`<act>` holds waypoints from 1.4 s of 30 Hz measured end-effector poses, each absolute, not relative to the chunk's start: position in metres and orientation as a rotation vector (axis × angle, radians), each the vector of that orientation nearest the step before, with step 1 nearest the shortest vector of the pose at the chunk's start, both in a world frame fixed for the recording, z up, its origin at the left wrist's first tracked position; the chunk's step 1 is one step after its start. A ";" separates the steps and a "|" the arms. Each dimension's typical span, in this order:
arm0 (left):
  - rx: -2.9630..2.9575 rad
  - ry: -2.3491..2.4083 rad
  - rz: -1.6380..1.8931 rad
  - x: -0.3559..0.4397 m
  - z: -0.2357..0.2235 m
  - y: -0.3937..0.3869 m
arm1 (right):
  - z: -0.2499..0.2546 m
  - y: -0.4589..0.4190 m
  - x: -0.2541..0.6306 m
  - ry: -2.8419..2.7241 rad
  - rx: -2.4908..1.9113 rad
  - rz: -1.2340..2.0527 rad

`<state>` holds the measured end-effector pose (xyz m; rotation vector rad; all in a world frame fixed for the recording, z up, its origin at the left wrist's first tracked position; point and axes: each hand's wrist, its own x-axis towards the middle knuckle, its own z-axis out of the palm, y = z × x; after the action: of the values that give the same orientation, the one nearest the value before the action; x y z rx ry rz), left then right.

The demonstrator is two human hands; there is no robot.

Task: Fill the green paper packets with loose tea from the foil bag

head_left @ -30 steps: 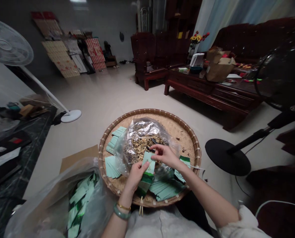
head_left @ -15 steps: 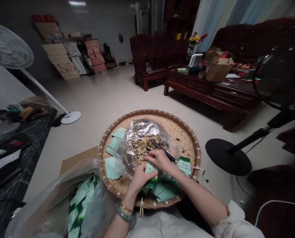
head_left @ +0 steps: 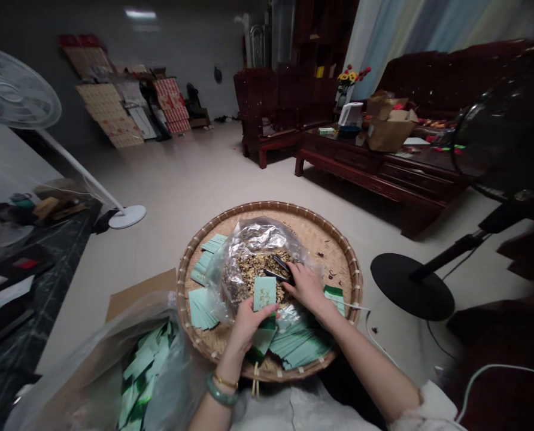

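Note:
Upright between the fingers of my left hand (head_left: 249,323) is a small pale green packet (head_left: 264,292) with gold print. My right hand (head_left: 308,286) is closed around a black two-armed clamp (head_left: 276,275), shaped like a hair straightener, with a white cord. The clamp's arms stand slightly apart just right of the packet, over a clear plastic bag (head_left: 258,230) of dry brown and yellowish bits (head_left: 248,266). The bag sits on a round woven bamboo tray (head_left: 289,208). Fanned green packets (head_left: 300,344) lie below my hands, with more packets (head_left: 203,308) at the tray's left.
A large clear bag (head_left: 87,371) with many green packets stands at lower left, beside a cardboard piece (head_left: 141,293). A white fan (head_left: 127,216) stands left, a black fan base (head_left: 411,287) right. A dark wooden table (head_left: 366,164) is beyond.
My right hand has left the packet and moved onto the black clamp. My left hand now holds the packet alone, raised more upright. The view has shifted slightly.

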<state>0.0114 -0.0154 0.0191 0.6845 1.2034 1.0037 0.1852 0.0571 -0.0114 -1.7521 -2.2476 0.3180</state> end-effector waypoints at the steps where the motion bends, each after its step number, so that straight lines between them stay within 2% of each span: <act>1: 0.680 1.200 1.007 0.011 0.020 -0.015 | -0.012 0.058 0.184 -2.248 -1.768 0.325; 8: 0.633 1.188 1.041 0.005 0.022 -0.016 | -0.009 0.060 0.171 -2.233 -1.898 0.253; 12: 0.660 1.175 1.054 0.001 0.020 -0.017 | -0.008 0.064 0.176 -2.122 -1.830 0.358; 15: 0.667 1.181 1.045 -0.002 0.018 -0.017 | 0.001 0.067 0.190 -2.000 -1.642 0.602; 20: 0.689 1.204 1.042 -0.002 0.015 -0.014 | 0.034 0.066 0.208 -1.859 -1.364 1.324; 23: 0.730 1.212 1.013 0.002 0.017 -0.013 | 0.049 0.061 0.204 -1.879 -1.279 1.545; 26: 0.756 1.201 0.989 0.006 0.020 -0.013 | 0.055 0.056 0.193 -1.894 -1.266 1.559; 35: 0.766 1.222 0.929 0.002 0.013 -0.017 | 0.054 0.056 0.186 -2.028 -1.207 1.285; 39: 0.721 1.173 0.970 0.001 0.008 -0.016 | 0.048 0.057 0.188 -1.955 -1.243 1.344; 42: 0.716 1.175 0.998 0.001 0.007 -0.014 | 0.044 0.058 0.188 -1.804 -1.278 1.512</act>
<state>0.0006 -0.0145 0.0075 0.7157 1.1751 0.9976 0.1877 0.0578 0.0443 -1.2777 -1.8039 1.5119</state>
